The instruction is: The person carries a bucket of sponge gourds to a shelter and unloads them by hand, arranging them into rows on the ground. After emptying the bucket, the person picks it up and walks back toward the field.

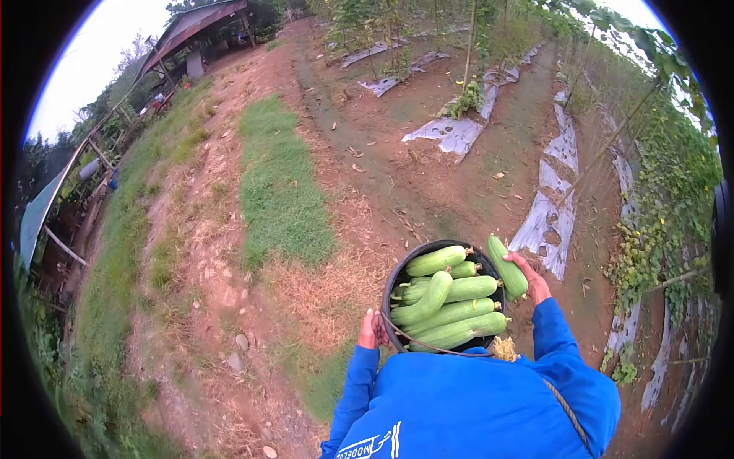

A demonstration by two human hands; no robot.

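Note:
A round black bucket [387, 300] full of long green luffa gourds [451, 311] is held close against my blue-shirted front. At its left side, my left hand [372, 330] grips the bucket by its edge, with part of the fingers hidden. My right hand [533, 277] is closed around a single luffa gourd [505, 265], tilted upright just outside the right rim. The gourds in the bucket lie roughly sideways, and one curved gourd rests across the others on top. A frayed yellowish knot [505, 349] sits at the near right rim.
Grass [283, 183] and stony reddish soil [222, 283] spread to the left. Torn plastic mulch strips [544, 218] run along the rows ahead and right, with poles and climbing vines [657, 176]. An open-sided shed [202, 34] stands at the far left.

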